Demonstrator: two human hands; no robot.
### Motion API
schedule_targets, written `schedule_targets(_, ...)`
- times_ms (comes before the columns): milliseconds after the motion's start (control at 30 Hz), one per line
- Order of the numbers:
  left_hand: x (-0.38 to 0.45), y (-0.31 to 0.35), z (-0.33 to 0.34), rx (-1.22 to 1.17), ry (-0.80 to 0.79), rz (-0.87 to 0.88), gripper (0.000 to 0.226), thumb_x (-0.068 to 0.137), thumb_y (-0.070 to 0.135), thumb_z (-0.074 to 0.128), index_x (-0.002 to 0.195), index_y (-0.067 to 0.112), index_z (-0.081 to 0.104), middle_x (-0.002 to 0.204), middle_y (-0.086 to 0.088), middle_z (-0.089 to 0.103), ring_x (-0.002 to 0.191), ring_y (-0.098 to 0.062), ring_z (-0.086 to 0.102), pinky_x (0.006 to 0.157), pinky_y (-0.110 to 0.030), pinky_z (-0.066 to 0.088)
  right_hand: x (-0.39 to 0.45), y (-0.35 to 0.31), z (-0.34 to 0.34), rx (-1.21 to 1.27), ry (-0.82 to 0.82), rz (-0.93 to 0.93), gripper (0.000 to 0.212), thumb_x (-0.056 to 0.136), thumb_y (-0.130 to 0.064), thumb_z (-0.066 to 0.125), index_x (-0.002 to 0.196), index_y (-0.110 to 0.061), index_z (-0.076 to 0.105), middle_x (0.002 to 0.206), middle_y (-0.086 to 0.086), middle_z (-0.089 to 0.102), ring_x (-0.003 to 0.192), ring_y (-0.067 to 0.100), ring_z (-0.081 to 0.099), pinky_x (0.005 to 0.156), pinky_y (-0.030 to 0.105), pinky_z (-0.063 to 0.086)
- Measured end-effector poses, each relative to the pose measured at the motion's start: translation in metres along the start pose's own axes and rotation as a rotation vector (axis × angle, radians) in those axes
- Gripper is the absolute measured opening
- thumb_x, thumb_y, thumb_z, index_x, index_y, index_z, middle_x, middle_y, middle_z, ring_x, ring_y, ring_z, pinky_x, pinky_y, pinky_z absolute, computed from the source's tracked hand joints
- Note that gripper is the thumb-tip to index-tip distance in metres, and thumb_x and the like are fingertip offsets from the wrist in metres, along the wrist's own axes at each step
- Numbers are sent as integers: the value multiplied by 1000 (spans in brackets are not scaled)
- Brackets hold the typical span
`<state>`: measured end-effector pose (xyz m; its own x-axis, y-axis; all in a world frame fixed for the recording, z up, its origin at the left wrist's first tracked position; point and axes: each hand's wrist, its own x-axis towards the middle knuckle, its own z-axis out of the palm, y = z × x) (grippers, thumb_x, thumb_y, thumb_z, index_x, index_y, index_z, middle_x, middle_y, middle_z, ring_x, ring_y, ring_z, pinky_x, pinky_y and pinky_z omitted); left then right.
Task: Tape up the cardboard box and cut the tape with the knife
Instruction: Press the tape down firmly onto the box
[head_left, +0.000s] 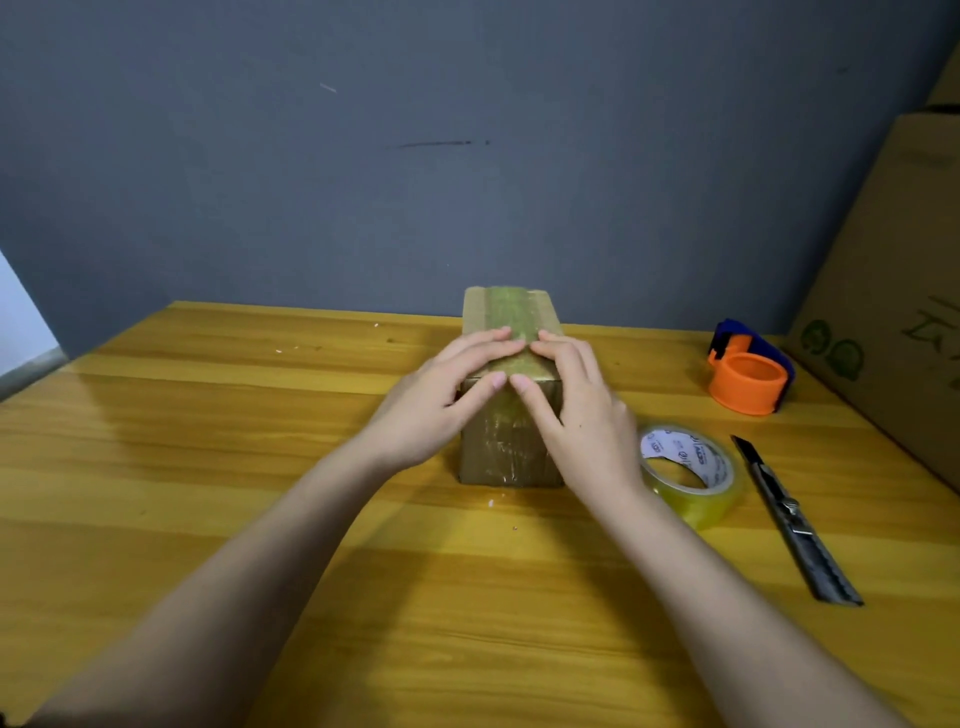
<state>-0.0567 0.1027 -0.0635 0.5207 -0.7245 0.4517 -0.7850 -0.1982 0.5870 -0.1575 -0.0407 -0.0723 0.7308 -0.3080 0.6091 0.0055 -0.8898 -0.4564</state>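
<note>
We press both hands, left hand (441, 395) & right hand (576, 410), fingers flat, gripping nothing, on box (511, 452) mid-frame to stick tape (511, 317) down.

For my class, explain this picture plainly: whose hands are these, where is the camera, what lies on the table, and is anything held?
There is no machine here. A person wears one camera on the head, looking forward and down. The left hand and right hand press flat on a small cardboard box, smoothing the tape strip along its top and front. Neither hand holds anything. On the wooden table, right of the box, lie a clear tape roll, a utility knife and an orange tape dispenser. A large carton stands at the far right.
</note>
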Motion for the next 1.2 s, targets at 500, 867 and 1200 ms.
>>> schedule_targets(500,-3,-9,2,-13,16,79,59,81,38,67,135,42,43,147,19,36,137,0,32,112,-36,33,3,16,-17,-154,-182,-141,69,81,-60,53,141,-30,34,149,-17,32,111,19,60,80,39,51)
schedule_targets(867,-3,-3,-1,66,-34,58,80,71,28,79,138,39,37,150,17,29,138,1,27,114,-33,29,6,21,-23,-281,-245,-218,85,73,-63,62,144,-32,26,153,-18,25,117,18,58,79,40,54)
schedule_targets(1200,4,0,-3,63,22,-82,84,72,16,80,141,27,34,155,1,17,132,3,17,108,-15,15,10,5,-15,-38,-270,-54,73,85,-44,62,145,-30,25,156,-18,14,131,19,46,96,40,43)
